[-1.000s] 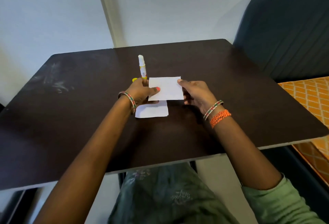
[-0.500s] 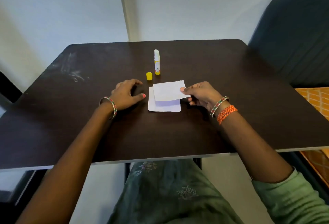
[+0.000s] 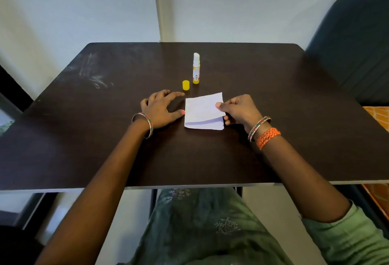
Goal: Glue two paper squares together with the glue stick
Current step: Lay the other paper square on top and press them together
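Note:
Two white paper squares lie stacked near the middle of the dark table. The upper paper square sits slightly tilted over the lower paper square, whose near strip shows. My right hand pinches the upper square's right edge between thumb and fingers. My left hand rests flat on the table, its thumb tip touching the papers' left edge. Behind the papers, the uncapped glue stick stands upright, with its yellow cap beside it.
A dark upholstered chair back rises at the right behind the table. An orange patterned surface shows past the table's right edge. The wall stands close behind the far edge. My lap is under the near edge.
My left hand let go of the upper square and came down to the table. My right hand lowered that square onto the lower one, nearly covering it.

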